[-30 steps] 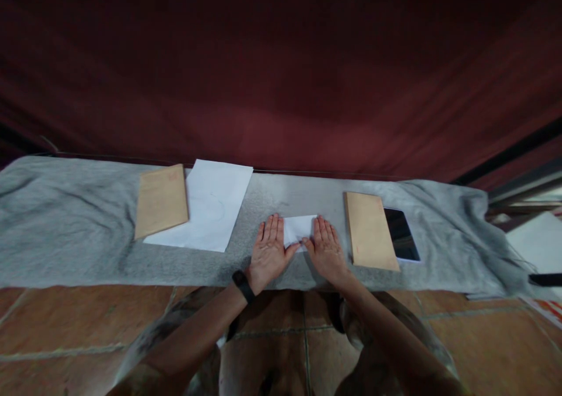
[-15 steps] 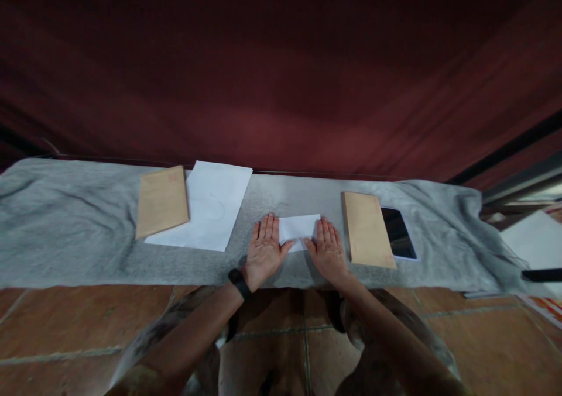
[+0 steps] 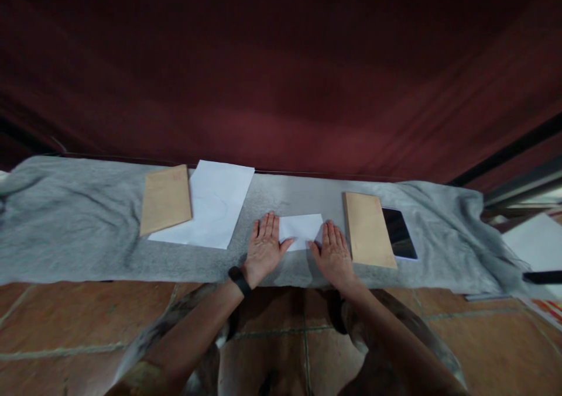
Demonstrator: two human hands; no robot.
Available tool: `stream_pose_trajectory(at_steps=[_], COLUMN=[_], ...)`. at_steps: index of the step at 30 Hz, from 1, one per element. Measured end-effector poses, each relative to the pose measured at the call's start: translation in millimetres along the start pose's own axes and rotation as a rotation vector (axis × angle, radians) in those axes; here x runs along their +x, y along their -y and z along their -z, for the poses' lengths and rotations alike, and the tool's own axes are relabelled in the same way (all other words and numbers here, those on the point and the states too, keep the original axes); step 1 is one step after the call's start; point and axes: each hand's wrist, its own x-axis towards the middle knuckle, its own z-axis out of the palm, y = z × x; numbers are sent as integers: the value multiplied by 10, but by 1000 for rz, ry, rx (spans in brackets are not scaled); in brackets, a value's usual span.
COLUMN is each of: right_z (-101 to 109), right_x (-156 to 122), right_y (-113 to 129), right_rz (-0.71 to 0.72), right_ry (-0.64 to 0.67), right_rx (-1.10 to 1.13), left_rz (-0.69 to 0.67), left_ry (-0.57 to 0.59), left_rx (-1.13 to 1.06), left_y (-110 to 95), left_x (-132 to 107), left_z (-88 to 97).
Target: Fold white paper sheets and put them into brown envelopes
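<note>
A small folded sheet of white paper (image 3: 300,230) lies flat on the grey cloth, between my two hands. My left hand (image 3: 263,248), with a dark band at the wrist, rests flat at the paper's left edge, fingers stretched forward and thumb on the sheet. On the other side my right hand (image 3: 332,254) lies flat by the right edge, its thumb tip at the paper's near right part. Neither hand grasps anything. The paper's side edges are partly hidden under the hands.
On the left, a brown envelope (image 3: 165,202) overlaps larger white sheets (image 3: 219,203). To the right, a stack of brown envelopes (image 3: 370,229) partly covers a dark-screened tablet or phone (image 3: 398,232). The grey cloth (image 3: 88,220) covers a narrow surface against a dark red curtain (image 3: 281,92).
My right hand has shifted slightly to the right, baring more of the paper's right edge. My left hand stays in place. The view has moved a little.
</note>
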Motion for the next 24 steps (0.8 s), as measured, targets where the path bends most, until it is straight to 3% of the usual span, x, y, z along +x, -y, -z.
stream_pose_trajectory(at_steps=[6, 13, 24], right_z=[91, 60, 161], right_x=[29, 113, 253], right_y=[-24, 163, 116], right_rz=[58, 177, 139], right_ry=[-32, 70, 151], right_rx=[80, 163, 221], left_rz=[-5, -188, -68], left_ry=[-10, -3, 15], left_rx=[-51, -125, -124], left_y=[-9, -174, -105], left_x=[30, -12, 191], left_z=[17, 46, 98])
